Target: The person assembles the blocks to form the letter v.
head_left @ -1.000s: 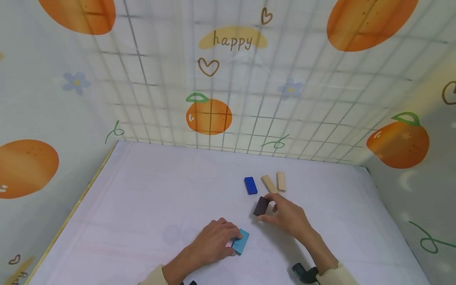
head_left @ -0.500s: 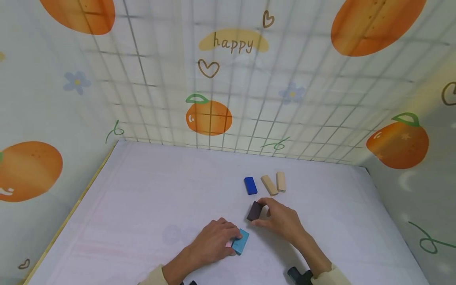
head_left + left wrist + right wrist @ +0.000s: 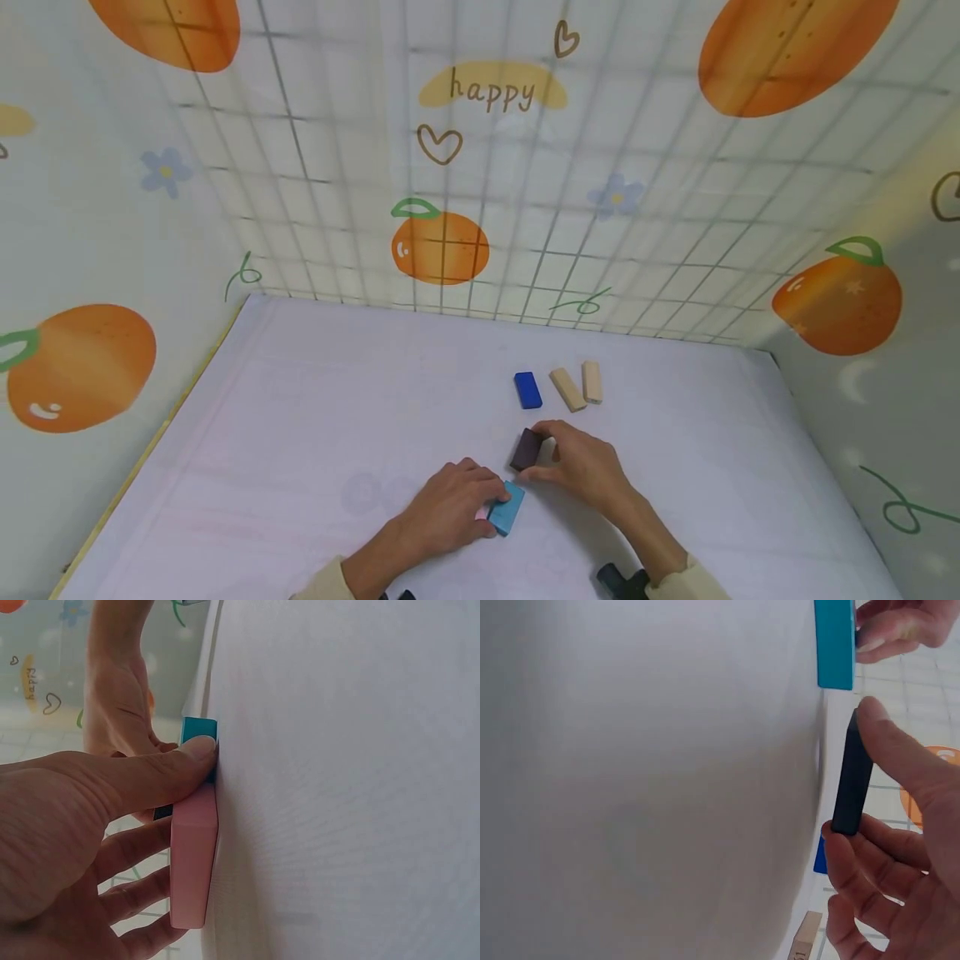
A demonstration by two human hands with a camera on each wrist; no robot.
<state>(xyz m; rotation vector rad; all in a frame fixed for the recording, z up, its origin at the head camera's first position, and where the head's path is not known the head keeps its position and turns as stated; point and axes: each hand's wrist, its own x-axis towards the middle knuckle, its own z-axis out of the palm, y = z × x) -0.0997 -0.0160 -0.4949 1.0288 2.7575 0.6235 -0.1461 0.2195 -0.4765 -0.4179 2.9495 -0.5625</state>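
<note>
In the head view my left hand (image 3: 453, 507) lies low over the table, pinching a teal block (image 3: 507, 510) between thumb and index finger. Against its left side is a pink block (image 3: 193, 862), mostly covered by that hand in the head view; in the left wrist view the other fingers lie behind it. My right hand (image 3: 588, 467) grips a dark, nearly black block (image 3: 527, 450) by its ends, thumb at one and fingertips at the other. This dark block is tilted and just beyond the teal block, apart from it; the right wrist view shows it off the cloth.
Farther back on the white table (image 3: 337, 375) lie a blue block (image 3: 528, 390) and two plain wooden blocks (image 3: 567, 389), one of them slanted. Walls with an orange-fruit print stand at the back and both sides.
My right hand has carried the dark block left and toward me, closer to the teal block. The left hand and the teal block have stayed in place.
</note>
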